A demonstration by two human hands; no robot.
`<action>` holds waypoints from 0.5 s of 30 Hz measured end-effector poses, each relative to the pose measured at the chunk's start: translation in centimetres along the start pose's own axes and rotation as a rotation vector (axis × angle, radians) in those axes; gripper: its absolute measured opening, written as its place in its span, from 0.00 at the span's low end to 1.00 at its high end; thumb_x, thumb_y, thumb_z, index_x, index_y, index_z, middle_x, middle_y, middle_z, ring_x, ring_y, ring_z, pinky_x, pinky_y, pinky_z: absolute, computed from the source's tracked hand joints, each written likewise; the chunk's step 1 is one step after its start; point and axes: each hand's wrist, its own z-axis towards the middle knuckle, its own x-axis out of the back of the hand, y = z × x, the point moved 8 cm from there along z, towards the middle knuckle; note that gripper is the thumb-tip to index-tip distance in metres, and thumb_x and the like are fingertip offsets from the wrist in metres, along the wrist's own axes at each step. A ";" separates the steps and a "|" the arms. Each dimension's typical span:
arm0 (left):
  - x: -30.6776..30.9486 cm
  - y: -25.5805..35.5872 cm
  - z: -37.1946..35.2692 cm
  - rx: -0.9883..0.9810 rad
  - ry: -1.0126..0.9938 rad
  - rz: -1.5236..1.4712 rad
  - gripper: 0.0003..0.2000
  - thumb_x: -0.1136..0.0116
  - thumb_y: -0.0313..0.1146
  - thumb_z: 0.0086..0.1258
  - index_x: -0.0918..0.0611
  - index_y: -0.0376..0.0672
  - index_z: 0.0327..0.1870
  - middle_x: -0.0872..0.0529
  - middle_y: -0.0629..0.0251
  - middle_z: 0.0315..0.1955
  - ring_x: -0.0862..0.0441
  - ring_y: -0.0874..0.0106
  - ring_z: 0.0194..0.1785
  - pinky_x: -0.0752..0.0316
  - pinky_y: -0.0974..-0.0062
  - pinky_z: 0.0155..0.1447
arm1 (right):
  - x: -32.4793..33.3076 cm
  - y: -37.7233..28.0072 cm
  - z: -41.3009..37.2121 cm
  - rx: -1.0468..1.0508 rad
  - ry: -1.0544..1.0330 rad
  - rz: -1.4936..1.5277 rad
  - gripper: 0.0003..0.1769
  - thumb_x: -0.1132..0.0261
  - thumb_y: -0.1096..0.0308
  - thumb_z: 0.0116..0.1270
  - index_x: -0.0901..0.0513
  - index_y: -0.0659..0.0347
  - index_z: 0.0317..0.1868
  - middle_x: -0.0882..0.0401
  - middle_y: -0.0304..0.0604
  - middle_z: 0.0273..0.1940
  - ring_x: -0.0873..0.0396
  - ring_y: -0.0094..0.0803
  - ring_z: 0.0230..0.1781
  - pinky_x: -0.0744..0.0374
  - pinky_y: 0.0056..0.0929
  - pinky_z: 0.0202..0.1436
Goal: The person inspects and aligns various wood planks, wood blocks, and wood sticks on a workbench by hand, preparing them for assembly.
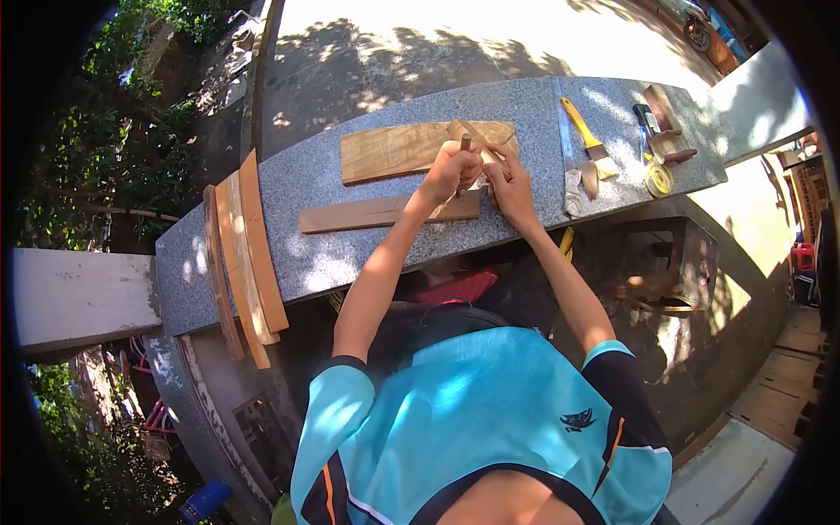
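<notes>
My left hand (451,171) is closed in a fist around an upright tool with a brown wooden handle (465,141). Its lower end is hard to make out near the narrow board (367,213). My right hand (511,185) is close beside it, fingers bent against a thin light wooden strip (477,137) that slants over the wide board (385,153). Both boards lie on the grey speckled stone table (306,262), the narrow one nearer my body.
Several curved wooden strips (248,236) overhang the table's left edge. To the right lie a metal ruler (566,131), a yellow-handled paintbrush (584,127), a yellow tape roll (658,179) and a wooden tool (665,114). A dark stool (669,262) stands below.
</notes>
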 end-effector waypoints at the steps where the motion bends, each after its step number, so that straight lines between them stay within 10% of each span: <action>1: 0.0 0.0 0.0 0.004 -0.002 0.009 0.14 0.57 0.28 0.62 0.40 0.46 0.15 0.43 0.78 0.10 0.48 0.85 0.14 0.54 0.83 0.18 | 0.0 0.0 0.0 0.002 -0.001 0.002 0.18 0.44 0.65 0.66 0.29 0.55 0.56 0.29 0.34 0.23 0.34 0.15 0.14 0.36 0.15 0.14; 15: -1.0 0.4 -0.6 0.072 0.006 0.107 0.11 0.55 0.28 0.60 0.37 0.45 0.16 0.41 0.78 0.11 0.47 0.86 0.15 0.53 0.83 0.20 | 0.1 -0.2 -0.1 -0.021 -0.002 0.022 0.18 0.43 0.66 0.63 0.27 0.58 0.54 0.27 0.35 0.21 0.32 0.18 0.17 0.33 0.19 0.19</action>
